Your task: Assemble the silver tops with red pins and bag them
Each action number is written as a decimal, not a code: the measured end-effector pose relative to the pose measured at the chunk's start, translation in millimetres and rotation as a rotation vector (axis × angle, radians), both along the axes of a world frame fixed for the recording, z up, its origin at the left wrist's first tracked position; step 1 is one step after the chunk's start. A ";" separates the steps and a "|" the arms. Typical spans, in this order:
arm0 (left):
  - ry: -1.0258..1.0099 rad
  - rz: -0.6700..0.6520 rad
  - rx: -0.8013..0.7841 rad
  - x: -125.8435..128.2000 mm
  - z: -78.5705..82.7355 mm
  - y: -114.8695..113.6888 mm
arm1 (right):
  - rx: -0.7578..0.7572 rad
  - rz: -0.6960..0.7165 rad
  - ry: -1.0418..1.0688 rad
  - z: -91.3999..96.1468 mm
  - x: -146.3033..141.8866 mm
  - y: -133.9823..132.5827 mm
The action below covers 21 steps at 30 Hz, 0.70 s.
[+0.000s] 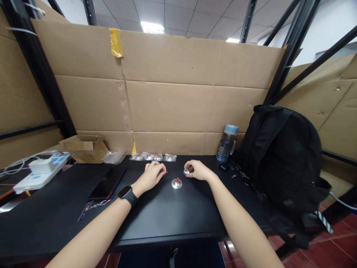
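My left hand (152, 175) hovers low over the desk, its fingers pinched on a small red piece (166, 172) of which only the end shows. The fingers of my right hand (199, 170) are closed on a small shiny metal disc (186, 172), partly covered by them. Between the hands, a silver disc with a red stem (176, 183), shaped like a spinning top, rests on the desk. Behind them is a row of several similar discs in clear plastic packets (153, 156), close to the cardboard wall.
On the left are a phone (107, 183) with a chain, a cardboard box (83, 149), a plastic bag (113, 157) and a power strip (44, 173). A water bottle (227, 143), keys (241, 173) and a black backpack (281, 160) stand or lie right on the black desk (178, 219).
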State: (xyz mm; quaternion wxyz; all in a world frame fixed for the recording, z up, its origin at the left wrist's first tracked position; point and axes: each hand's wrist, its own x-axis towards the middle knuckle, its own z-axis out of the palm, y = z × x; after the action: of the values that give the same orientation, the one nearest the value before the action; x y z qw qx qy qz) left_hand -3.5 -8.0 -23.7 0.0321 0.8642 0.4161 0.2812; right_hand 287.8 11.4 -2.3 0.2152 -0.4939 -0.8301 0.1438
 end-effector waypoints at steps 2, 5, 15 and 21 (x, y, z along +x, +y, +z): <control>-0.016 0.000 0.003 0.6 3.1 -1.8 | 0.006 0.016 0.029 -0.3 -0.8 -0.4; -0.045 0.011 0.013 1.0 5.9 -4.3 | 0.020 0.050 0.130 -2.3 -4.4 -1.5; -0.076 0.027 0.062 6.5 9.4 -5.6 | 0.031 0.171 0.437 6.4 -40.6 -21.2; -0.106 0.086 0.085 8.7 11.0 -8.6 | 0.031 0.201 0.584 11.1 -56.0 -30.9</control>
State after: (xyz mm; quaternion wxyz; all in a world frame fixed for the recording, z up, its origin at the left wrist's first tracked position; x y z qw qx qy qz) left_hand 5.2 -16.6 -12.7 0.0052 0.8300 0.4384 0.3448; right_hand 231.8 -19.5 8.8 0.4368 -0.3439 -0.7798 0.2877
